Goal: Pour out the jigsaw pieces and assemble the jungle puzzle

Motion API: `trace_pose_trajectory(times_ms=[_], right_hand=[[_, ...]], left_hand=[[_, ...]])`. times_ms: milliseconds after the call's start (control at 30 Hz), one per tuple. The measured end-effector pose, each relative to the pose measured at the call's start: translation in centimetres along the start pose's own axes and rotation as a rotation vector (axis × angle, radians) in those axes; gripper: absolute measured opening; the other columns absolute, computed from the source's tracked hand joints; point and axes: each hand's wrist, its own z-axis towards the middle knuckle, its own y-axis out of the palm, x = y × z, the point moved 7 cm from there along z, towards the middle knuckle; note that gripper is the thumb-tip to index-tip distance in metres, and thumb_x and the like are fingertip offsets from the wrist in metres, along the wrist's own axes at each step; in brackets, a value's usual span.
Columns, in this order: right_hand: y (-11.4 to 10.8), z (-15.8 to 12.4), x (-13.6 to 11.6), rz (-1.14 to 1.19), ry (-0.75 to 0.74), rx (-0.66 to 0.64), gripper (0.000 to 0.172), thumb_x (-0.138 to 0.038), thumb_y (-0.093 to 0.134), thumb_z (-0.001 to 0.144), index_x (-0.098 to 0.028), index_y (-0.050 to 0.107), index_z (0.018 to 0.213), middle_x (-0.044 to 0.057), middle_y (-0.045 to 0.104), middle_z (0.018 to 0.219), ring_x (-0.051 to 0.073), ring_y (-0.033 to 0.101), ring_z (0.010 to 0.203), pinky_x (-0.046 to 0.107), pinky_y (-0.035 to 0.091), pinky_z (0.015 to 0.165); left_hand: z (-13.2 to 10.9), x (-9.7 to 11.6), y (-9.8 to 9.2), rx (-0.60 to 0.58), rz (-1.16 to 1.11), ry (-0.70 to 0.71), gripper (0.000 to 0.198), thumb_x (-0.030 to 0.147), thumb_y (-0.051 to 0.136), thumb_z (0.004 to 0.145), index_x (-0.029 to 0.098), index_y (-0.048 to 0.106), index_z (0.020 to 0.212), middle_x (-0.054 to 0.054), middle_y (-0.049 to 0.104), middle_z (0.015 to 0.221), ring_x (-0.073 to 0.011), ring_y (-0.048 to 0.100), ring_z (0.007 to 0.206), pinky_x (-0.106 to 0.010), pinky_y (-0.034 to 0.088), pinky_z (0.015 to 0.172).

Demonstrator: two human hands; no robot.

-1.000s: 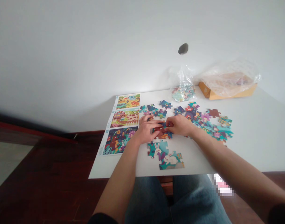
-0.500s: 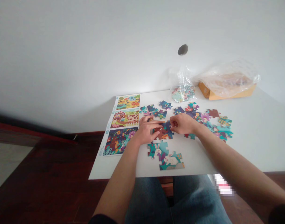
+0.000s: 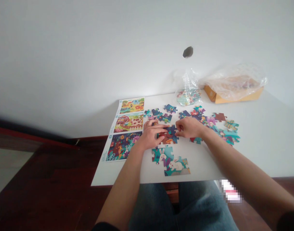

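My left hand (image 3: 153, 134) lies with its fingers spread over the left part of the joined bear puzzle pieces (image 3: 166, 138), which show a brown bear on dark blue. At their right edge my right hand (image 3: 187, 126) is curled, its thumb and fingertips pressed on the edge of a dark blue puzzle piece (image 3: 172, 130). The fingers partly hide that piece. Nearer the table's front edge lie joined rabbit pieces (image 3: 177, 165), with a white rabbit on teal, touching another rabbit piece (image 3: 162, 154).
Several loose puzzle pieces (image 3: 220, 116) lie behind and to the right of my hands. A picture sheet (image 3: 129, 122) lies at the left. At the back stand a clear bag of pieces (image 3: 189, 96) and a yellow box (image 3: 238, 97) under plastic.
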Motion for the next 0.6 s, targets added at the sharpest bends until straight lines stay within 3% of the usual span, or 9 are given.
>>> trace_pose_trajectory(times_ms=[233,433,500,600], right_hand=[[-0.2,0.1,0.6,-0.041,0.021,-0.008,0.025,-0.048,0.067,0.078,-0.024,0.064,0.074,0.0,0.069,0.074,0.017,0.059,0.069,0.027,0.026,0.057],[-0.1,-0.1,-0.2,-0.023,0.016,-0.014,0.03,-0.051,0.063,0.082,-0.023,0.064,0.072,0.001,0.068,0.07,0.016,0.059,0.065,0.027,0.026,0.056],[0.2,-0.1,-0.6,-0.03,0.013,-0.022,0.03,-0.052,0.064,0.082,-0.023,0.066,0.073,0.001,0.069,0.071,0.017,0.06,0.066,0.027,0.026,0.056],[0.5,0.0,-0.9,-0.035,0.012,-0.023,0.03,-0.053,0.064,0.082,-0.024,0.067,0.074,0.002,0.069,0.071,0.018,0.06,0.067,0.027,0.025,0.055]], left_hand=[[0.0,-0.3,-1.3,0.126,-0.06,0.019,0.033,0.017,0.054,0.086,0.025,0.073,0.112,0.0,0.073,0.119,-0.0248,0.057,0.114,-0.049,0.038,0.108],[-0.3,-1.3,-2.6,0.28,-0.062,-0.06,0.032,0.01,0.049,0.079,0.025,0.075,0.091,-0.001,0.075,0.104,-0.0224,0.062,0.103,-0.047,0.043,0.103],[-0.3,-1.2,-2.6,0.274,-0.061,-0.07,0.028,0.013,0.052,0.08,0.025,0.075,0.09,-0.001,0.075,0.103,-0.0232,0.062,0.103,-0.047,0.043,0.103],[-0.1,-0.5,-1.7,0.153,-0.035,-0.042,0.021,0.018,0.059,0.082,0.027,0.076,0.091,-0.001,0.074,0.107,-0.0243,0.059,0.11,-0.048,0.038,0.108]])
